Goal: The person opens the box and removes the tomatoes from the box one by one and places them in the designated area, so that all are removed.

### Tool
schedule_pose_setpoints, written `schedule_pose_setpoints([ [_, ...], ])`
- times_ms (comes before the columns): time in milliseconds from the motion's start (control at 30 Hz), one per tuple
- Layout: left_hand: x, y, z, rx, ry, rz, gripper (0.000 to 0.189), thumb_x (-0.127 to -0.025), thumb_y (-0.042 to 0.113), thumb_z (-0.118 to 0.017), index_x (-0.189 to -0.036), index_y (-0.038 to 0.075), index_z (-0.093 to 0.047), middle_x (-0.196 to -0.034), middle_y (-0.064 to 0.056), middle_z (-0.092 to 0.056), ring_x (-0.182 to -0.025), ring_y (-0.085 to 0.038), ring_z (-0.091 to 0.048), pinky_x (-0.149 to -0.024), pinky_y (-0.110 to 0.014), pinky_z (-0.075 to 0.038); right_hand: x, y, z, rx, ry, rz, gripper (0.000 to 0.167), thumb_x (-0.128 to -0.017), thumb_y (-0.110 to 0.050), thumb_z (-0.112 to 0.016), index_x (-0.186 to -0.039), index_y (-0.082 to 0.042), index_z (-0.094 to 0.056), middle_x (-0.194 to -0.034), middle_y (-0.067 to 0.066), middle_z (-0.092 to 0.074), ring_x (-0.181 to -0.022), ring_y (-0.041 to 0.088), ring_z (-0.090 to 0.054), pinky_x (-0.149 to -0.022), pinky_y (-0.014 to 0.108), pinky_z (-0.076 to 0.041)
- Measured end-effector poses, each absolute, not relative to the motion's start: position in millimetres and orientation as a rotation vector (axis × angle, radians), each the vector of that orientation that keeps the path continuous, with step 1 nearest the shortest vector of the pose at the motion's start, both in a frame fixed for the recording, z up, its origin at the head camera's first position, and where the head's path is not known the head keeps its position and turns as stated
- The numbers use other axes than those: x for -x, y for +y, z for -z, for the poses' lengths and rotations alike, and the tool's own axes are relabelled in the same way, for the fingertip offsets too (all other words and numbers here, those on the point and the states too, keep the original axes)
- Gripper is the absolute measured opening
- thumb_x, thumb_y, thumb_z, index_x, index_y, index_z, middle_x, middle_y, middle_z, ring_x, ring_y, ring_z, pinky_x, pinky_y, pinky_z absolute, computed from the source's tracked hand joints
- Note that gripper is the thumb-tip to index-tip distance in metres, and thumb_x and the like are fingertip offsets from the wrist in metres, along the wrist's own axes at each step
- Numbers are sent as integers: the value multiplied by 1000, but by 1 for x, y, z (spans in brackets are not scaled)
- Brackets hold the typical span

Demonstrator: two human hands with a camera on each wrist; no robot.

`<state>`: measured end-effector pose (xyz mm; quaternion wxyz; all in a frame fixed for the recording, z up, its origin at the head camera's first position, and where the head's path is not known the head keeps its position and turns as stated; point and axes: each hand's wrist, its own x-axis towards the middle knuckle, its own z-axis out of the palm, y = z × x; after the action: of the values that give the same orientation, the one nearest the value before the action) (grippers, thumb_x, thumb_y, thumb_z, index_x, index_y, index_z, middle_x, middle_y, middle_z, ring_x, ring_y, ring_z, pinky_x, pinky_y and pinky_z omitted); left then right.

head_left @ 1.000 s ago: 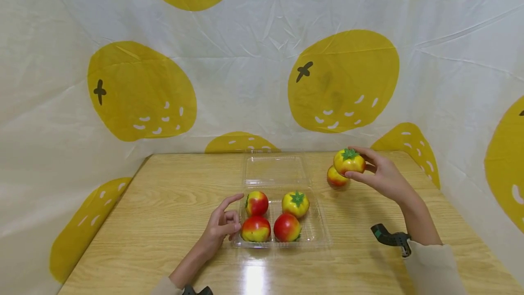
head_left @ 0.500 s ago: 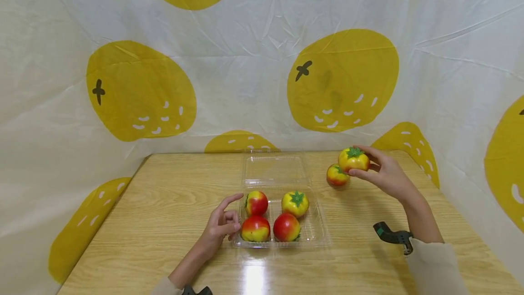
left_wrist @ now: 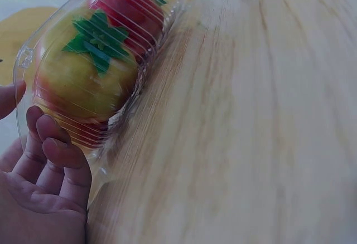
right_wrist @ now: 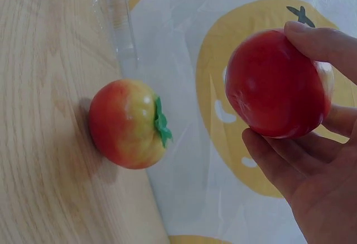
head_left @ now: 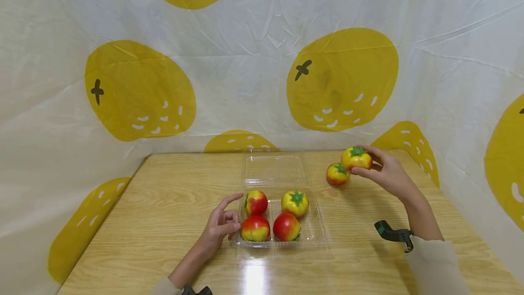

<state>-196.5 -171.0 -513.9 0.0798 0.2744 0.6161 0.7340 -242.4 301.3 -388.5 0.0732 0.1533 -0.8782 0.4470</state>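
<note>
While aloft, yellow-red fruit (head_left: 356, 159) over table (head_left: 184, 181).

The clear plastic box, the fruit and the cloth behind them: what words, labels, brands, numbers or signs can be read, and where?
None can be read in any view.
Clear plastic box: no legible text; any tiny marks would be too small to read.
Red-and-yellow fruits: no label on the sides showing.
Cloth: dark crosses belong to the printed fruit pattern, not lettering.
</note>
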Motion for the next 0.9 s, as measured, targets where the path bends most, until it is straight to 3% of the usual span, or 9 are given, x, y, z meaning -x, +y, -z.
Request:
schedule_pose_setpoints([
  [600,196,-171,512,-838,1846,-2198,71,-91,-1,-55,-156,-8,-26,-75,3,-54,-59,-35,-33,-45,-35,-35,252,316,405,-365,-2619,-1354,73,-98,-22,-72,-156,4,-36,-146,26,-47,-105,-14,-49,-84,1,-46],
  [900,196,-170,511,-834,1846,-2199,71,-91,-1,-56,-156,-8,-26,-75,3,-54,-59,-36,-33,-45,-37,-35,261,325,416,-281,-2638,-1303,73,-99,-22,-70,-157,3,-35,-149,27,-46,-108,-4,-45,-82,1,-42],
])
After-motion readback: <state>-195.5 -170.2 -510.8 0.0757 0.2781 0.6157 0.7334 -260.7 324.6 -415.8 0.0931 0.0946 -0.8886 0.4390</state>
